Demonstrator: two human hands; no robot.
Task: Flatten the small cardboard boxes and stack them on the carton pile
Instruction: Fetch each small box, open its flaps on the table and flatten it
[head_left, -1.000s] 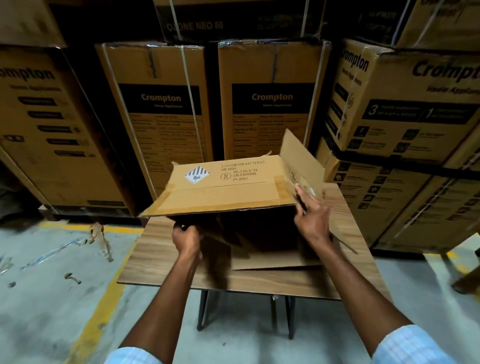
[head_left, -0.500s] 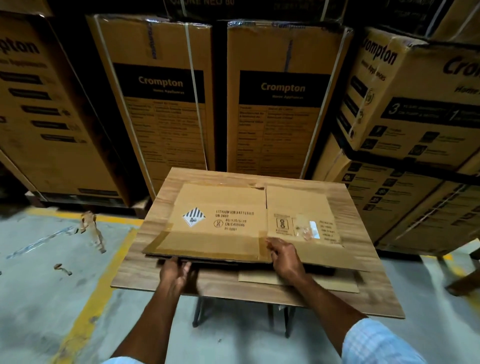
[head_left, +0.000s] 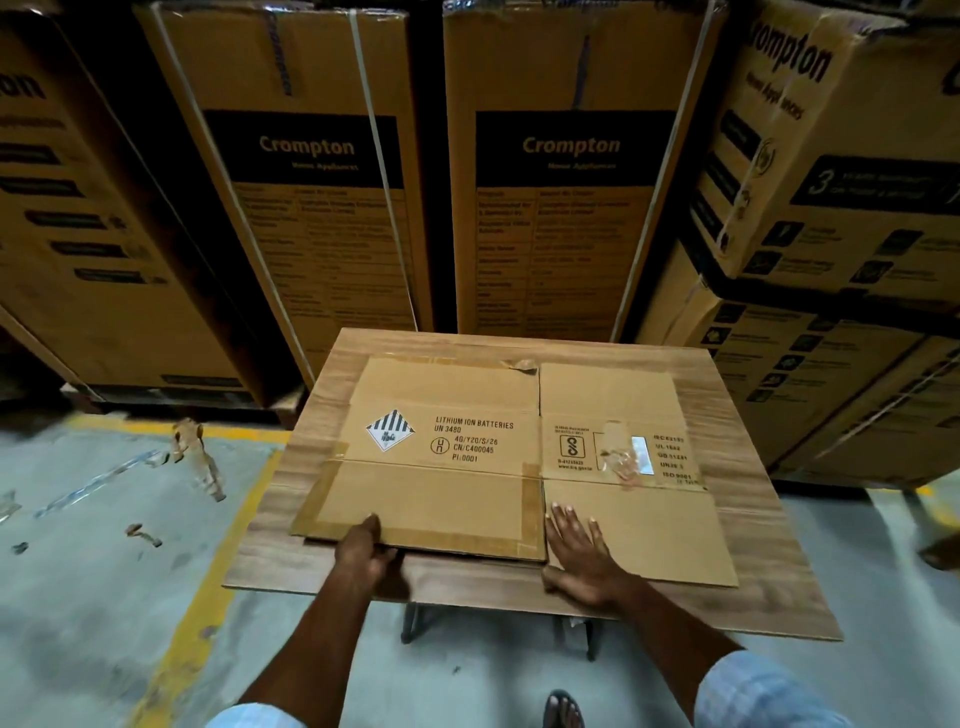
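Looking down through the head camera, I see the flattened box (head_left: 441, 499) lying flat on the wooden desk (head_left: 779, 571), a little to the left of the middle. Its upper face shows a striped hazard diamond (head_left: 389, 430) and the print "LITHIUM ION BATTERIES UN 3480". On the right panel there is a torn label (head_left: 623, 457) with a shiny remainder of tape. Brown tape runs along the near flap on the left side. Under the near edge a darker layer of cardboard shows; I cannot tell what it belongs to.

My left grip (head_left: 363, 553) pinches the near edge of the box, thumb on top and the other fingers curled below it. My right grip (head_left: 579, 556) lies flat on the near right flap, fingers straight and a bit spread, pressing the cardboard down.

Behind the desk stand tall Crompton cartons (head_left: 561, 208), close to its far edge. On the concrete floor at the left I see a yellow line (head_left: 208, 597) and some tape scraps (head_left: 200, 460).
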